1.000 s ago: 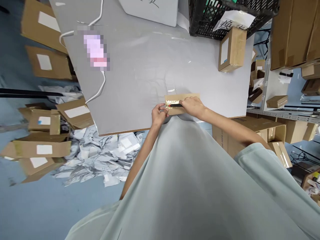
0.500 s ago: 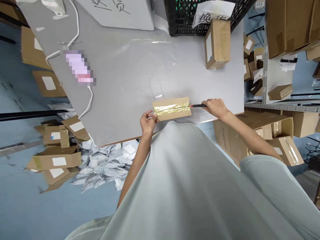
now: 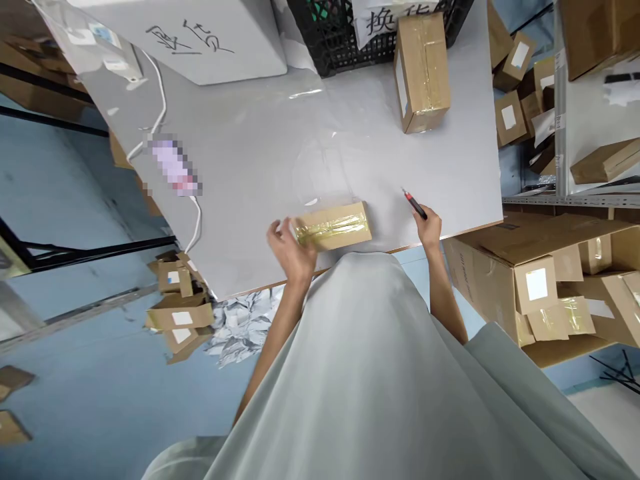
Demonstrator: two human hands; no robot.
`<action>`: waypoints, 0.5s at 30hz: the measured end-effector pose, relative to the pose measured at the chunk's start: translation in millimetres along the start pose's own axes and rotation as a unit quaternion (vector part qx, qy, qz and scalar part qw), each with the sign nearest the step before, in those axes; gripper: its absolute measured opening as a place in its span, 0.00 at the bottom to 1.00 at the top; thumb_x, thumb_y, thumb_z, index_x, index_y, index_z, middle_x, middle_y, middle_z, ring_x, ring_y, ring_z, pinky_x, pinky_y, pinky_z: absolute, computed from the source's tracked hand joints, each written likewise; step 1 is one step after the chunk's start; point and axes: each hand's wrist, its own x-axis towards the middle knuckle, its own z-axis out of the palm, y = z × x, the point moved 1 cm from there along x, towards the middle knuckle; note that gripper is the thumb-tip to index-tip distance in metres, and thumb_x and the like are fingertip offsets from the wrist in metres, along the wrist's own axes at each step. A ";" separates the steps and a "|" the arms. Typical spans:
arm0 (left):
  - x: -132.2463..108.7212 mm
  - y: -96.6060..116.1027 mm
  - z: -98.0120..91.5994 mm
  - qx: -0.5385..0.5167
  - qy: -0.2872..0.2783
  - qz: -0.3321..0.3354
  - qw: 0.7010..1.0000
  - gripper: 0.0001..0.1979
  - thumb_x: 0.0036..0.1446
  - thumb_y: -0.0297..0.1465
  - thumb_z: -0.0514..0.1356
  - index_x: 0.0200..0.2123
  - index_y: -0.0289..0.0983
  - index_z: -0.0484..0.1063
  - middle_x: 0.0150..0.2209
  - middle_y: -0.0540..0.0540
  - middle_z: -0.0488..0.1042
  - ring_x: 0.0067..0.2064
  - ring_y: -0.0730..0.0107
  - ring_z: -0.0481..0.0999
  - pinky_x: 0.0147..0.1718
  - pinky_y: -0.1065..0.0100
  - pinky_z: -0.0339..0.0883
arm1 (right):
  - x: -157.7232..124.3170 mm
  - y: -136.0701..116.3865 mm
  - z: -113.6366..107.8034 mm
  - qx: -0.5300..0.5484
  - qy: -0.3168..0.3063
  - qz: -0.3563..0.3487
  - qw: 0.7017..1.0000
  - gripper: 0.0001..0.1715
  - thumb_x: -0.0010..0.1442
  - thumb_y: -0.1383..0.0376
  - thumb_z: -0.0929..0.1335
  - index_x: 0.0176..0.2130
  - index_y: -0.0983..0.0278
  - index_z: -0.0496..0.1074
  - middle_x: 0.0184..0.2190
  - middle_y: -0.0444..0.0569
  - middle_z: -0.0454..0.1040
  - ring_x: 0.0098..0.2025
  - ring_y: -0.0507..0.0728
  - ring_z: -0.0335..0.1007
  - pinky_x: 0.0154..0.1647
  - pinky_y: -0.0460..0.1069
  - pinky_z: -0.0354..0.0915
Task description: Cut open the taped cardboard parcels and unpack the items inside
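Observation:
A small cardboard box (image 3: 345, 225) with shiny yellowish tape along its top lies near the front edge of the table. My left hand (image 3: 294, 257) is at its left end, thumb along the near side and fingers curled by the end; slight blur hides the exact contact. To the right of the box, my right hand (image 3: 429, 230) is closed around a black and red utility knife (image 3: 414, 204). The knife's thin tip points up and to the left, over the table and apart from the box.
On the grey table (image 3: 240, 173) stand a taller taped carton (image 3: 425, 73), a black crate (image 3: 330, 57) and a white box with handwriting (image 3: 220, 40). A white cable (image 3: 197, 227) runs along the left. At the right, below table level, a large open carton (image 3: 480, 280) holds boxes.
My right hand has drawn the knife away from the box's right end and turned its tip upward. My left hand has shifted its hold at the left end. The camera view has also moved.

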 end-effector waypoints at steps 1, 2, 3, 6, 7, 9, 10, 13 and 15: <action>-0.9 14.0 7.7 0.025 -0.012 0.058 0.998 0.43 0.60 0.35 0.72 0.75 0.39 0.63 0.80 0.26 0.54 0.81 0.34 0.59 0.79 0.38 0.57 | -3.8 5.0 4.4 0.035 -0.008 0.025 0.999 0.29 0.75 0.56 0.63 0.60 0.69 0.82 0.50 0.60 0.86 0.48 0.65 0.79 0.54 0.56 0.74; -1.1 29.1 17.8 0.049 -0.039 0.109 0.992 0.46 0.58 0.36 0.74 0.76 0.39 0.63 0.81 0.27 0.54 0.83 0.32 0.54 0.80 0.36 0.52 | -7.4 8.5 7.8 0.063 -0.020 0.040 0.997 0.30 0.74 0.52 0.64 0.57 0.69 0.83 0.46 0.58 0.86 0.45 0.64 0.79 0.51 0.55 0.74; -0.2 44.1 29.6 0.070 -0.081 0.154 0.982 0.50 0.55 0.37 0.76 0.77 0.39 0.62 0.82 0.27 0.54 0.84 0.30 0.50 0.81 0.34 0.48 | -10.9 10.7 10.0 0.086 -0.032 0.046 0.995 0.30 0.73 0.50 0.65 0.55 0.69 0.84 0.44 0.56 0.86 0.44 0.63 0.78 0.50 0.54 0.74; 8.2 80.8 64.3 0.120 -0.186 0.232 0.947 0.59 0.50 0.36 0.79 0.81 0.36 0.56 0.82 0.25 0.54 0.85 0.25 0.47 0.81 0.29 0.42 | -19.8 12.5 9.2 0.136 -0.045 0.029 0.989 0.30 0.69 0.48 0.67 0.53 0.66 0.84 0.46 0.55 0.87 0.46 0.63 0.78 0.53 0.54 0.73; 12.4 89.0 72.5 0.129 -0.203 0.245 0.939 0.60 0.49 0.34 0.77 0.81 0.35 0.55 0.82 0.24 0.55 0.84 0.24 0.50 0.81 0.28 0.41 | -22.6 12.2 7.0 0.146 -0.042 0.023 0.988 0.30 0.68 0.47 0.68 0.53 0.65 0.85 0.47 0.54 0.86 0.47 0.63 0.78 0.54 0.54 0.73; 20.8 99.2 80.6 0.135 -0.215 0.261 0.931 0.60 0.48 0.30 0.75 0.82 0.32 0.54 0.79 0.22 0.59 0.82 0.24 0.56 0.81 0.29 0.42 | -28.9 10.2 1.6 0.158 -0.031 0.024 0.987 0.32 0.68 0.44 0.68 0.53 0.65 0.85 0.44 0.53 0.85 0.45 0.62 0.77 0.52 0.54 0.73; 24.3 102.0 80.1 0.133 -0.211 0.266 0.931 0.61 0.47 0.29 0.74 0.82 0.31 0.54 0.78 0.22 0.62 0.80 0.25 0.59 0.81 0.29 0.43 | -32.7 8.4 -1.1 0.162 -0.026 0.029 0.986 0.33 0.67 0.42 0.67 0.52 0.64 0.85 0.41 0.51 0.84 0.43 0.62 0.75 0.50 0.54 0.73; 29.0 104.2 63.3 0.116 -0.186 0.275 0.936 0.63 0.45 0.29 0.73 0.83 0.30 0.53 0.76 0.24 0.64 0.79 0.26 0.61 0.82 0.31 0.42 | -46.8 -2.3 -7.7 0.174 -0.007 0.044 0.984 0.35 0.67 0.38 0.67 0.47 0.64 0.84 0.33 0.47 0.77 0.38 0.60 0.71 0.43 0.53 0.71; 28.6 101.7 43.4 0.099 -0.163 0.271 0.944 0.64 0.46 0.33 0.75 0.84 0.34 0.51 0.78 0.26 0.63 0.80 0.26 0.60 0.82 0.31 0.42 | -57.5 -13.9 -10.3 0.189 0.002 0.048 0.981 0.34 0.66 0.37 0.67 0.43 0.63 0.83 0.30 0.45 0.72 0.36 0.59 0.68 0.40 0.52 0.70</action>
